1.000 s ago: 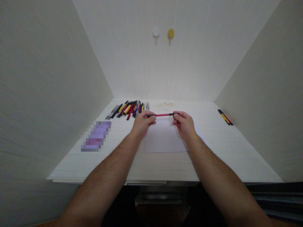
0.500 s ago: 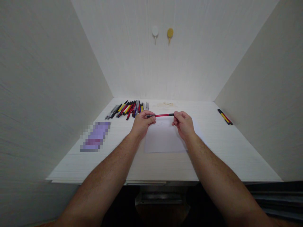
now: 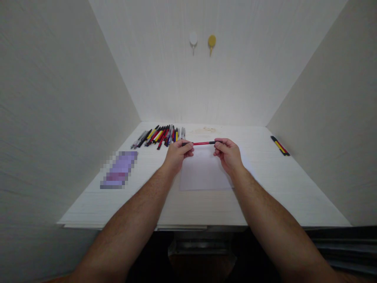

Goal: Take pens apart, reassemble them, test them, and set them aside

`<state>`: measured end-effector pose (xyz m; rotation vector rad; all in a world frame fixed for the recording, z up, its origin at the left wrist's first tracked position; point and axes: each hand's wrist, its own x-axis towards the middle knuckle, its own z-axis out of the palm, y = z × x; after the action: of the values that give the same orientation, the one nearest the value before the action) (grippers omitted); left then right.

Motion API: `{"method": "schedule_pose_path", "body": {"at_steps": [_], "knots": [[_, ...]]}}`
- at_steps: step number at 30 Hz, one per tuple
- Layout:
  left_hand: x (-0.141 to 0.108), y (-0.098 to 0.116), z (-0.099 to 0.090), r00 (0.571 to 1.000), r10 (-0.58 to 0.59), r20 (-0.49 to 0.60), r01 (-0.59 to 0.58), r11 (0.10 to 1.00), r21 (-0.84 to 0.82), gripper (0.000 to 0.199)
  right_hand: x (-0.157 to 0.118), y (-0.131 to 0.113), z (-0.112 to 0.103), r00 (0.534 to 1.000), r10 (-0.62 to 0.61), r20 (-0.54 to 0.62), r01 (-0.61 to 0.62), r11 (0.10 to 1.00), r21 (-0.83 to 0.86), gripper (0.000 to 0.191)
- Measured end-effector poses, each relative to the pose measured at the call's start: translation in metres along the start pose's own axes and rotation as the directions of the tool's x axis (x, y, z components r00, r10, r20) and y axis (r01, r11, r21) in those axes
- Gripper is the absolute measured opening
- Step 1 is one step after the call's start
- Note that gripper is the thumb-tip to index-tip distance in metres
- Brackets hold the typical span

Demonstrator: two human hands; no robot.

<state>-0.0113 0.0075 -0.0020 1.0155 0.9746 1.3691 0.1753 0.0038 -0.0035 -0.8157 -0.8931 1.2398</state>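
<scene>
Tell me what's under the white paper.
The white paper rests on the desk; anything else beneath would be hidden. The right hand, holding the red pen, covers part of the paper.

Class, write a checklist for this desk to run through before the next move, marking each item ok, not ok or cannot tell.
1. Left hand gripping one end of the red-and-black pen: ok.
2. Right hand gripping its other end: ok.
3. Pen's writing tip out: cannot tell, fingers cover the ends.
4. White paper lying on the desk: ok.
5. Pen pile neatly spaced: not ok, pens overlap.
</scene>
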Motion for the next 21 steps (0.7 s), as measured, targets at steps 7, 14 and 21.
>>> {"method": "schedule_pose_path", "body": {"at_steps": [7,14,21], "knots": [[-0.0002,-0.0011,-0.0003,1.0,0.02,0.022,-0.02,1.0,0.016,0.025,0.0004,-0.0002,0.0004,1.0,-0.009,-0.005,0.009,1.0,0.001,0.023],[0.0011,-0.0033,-0.0016,0.999,0.054,0.008,-0.054,0.998,0.037,0.028,-0.0001,-0.0004,0.0017,0.999,0.006,-0.041,-0.007,0.999,-0.033,0.025],[-0.0001,-0.0038,0.0005,0.991,0.131,0.01,-0.131,0.983,0.13,0.029,-0.0007,-0.002,0.0043,0.997,-0.006,-0.073,0.002,0.999,-0.045,0.038]]}}
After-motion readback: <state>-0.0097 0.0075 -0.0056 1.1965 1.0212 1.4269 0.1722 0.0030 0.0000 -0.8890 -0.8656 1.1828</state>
